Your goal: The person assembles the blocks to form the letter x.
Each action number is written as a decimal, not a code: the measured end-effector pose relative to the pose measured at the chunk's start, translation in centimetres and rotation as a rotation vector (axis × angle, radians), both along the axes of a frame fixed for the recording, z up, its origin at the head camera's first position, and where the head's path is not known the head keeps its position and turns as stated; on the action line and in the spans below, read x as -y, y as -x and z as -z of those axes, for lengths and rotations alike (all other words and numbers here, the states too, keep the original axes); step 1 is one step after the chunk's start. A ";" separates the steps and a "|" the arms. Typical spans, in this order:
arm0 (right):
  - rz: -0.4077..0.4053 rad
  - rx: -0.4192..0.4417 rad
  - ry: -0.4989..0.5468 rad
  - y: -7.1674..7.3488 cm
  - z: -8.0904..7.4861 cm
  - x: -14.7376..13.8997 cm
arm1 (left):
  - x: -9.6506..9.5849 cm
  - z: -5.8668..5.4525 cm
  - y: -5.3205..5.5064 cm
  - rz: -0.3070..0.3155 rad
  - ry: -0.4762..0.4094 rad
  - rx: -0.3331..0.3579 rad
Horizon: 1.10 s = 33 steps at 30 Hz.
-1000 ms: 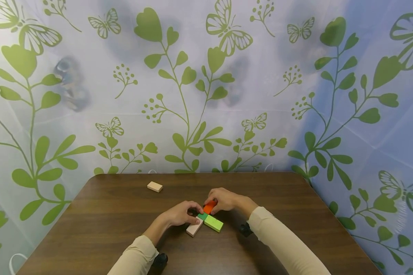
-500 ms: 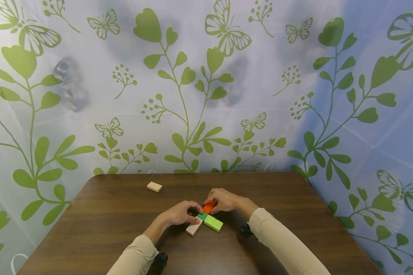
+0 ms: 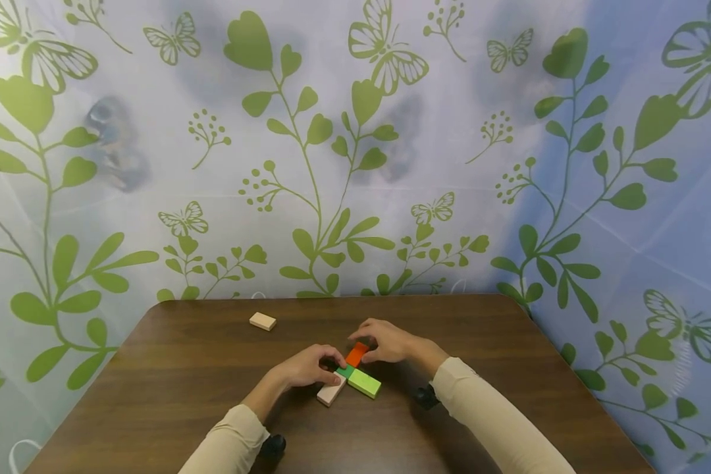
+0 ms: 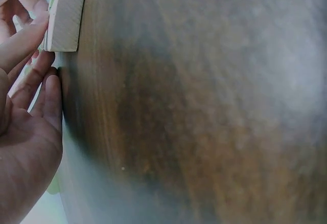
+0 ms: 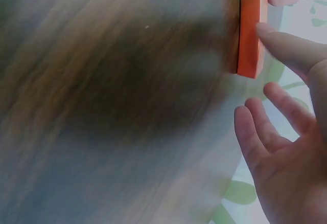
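In the head view, a pale pinkish wooden block, a dark green block, a lime green block and an orange-red block lie flat, forming a pinwheel-like cluster. My left hand grips across the pale and dark green blocks, thumb on the pale one; in the left wrist view the thumb meets the pale block's edge. My right hand hovers around the orange-red block, fingers loose and spread. The right wrist view shows its thumb by the orange-red block, other fingers apart from it.
A separate natural wood block lies toward the back left of the brown table. Behind the table hangs a curtain with green leaves and butterflies.
My right hand has loosened from the orange-red block and risen slightly, fingers wider, uncovering more of it. My left hand stays on the blocks. The head view has shifted slightly.
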State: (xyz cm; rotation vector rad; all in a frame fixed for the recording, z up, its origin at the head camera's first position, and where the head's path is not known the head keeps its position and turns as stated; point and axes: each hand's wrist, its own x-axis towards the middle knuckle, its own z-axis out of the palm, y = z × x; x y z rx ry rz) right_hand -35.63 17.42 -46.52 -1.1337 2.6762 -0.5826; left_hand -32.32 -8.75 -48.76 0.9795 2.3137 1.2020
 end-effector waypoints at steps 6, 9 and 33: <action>0.026 0.007 0.000 -0.4 0.2 -0.8 | 0.1 0.3 0.0 -0.009 -0.048 0.032; 0.019 0.042 0.014 -0.7 0.3 -1.2 | 0.0 0.5 -0.1 -0.017 -0.060 0.039; -0.049 -0.024 0.080 -3.4 1.5 -1.0 | -0.2 0.2 -0.6 -0.089 -0.085 0.095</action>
